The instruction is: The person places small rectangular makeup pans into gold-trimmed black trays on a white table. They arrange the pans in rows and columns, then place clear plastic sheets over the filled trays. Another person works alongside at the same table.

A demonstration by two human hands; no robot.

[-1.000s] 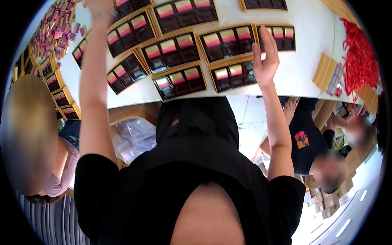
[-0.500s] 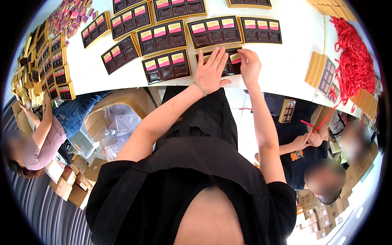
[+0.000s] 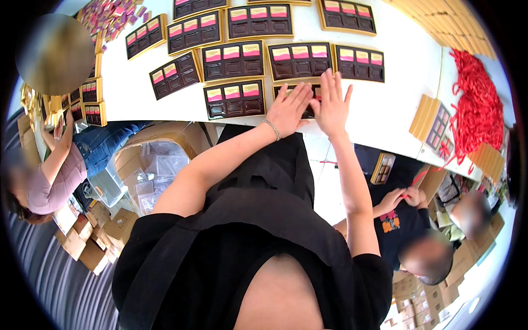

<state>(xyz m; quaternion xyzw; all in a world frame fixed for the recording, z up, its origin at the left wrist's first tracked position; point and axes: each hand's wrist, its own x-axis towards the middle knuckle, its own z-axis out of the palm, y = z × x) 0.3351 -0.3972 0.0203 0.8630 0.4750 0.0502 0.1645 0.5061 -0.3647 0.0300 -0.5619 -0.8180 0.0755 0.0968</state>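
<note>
Both hands lie over one small gold-edged chocolate box (image 3: 278,89) at the table's near edge. Its dark tray shows only in part, since my fingers cover most of it. My left hand (image 3: 287,113) is open, palm down, with its fingers stretched across the box. At the box's right end my right hand (image 3: 332,110) is also open, its fingers pointing away from me and its thumb close to the left fingertips. Left of them sits a matching box (image 3: 235,107) with pink-and-gold wrapped pieces in its far row and bare hollows in the near row. Another such box (image 3: 300,67) lies just beyond my hands.
Several more part-filled boxes (image 3: 260,27) spread over the white table (image 3: 124,91). Loose wrapped pieces (image 3: 107,19) are heaped at far left. Red ribbons (image 3: 476,104) and stacked gold boxes (image 3: 426,118) lie right. Co-workers stand at both sides; one handles red ribbon (image 3: 410,193).
My right hand has gone from a bent-fingered pinch at the box's right end to stretched fingers, nearer my left hand. The left hand stays over the box. The whole view has shifted slightly.
</note>
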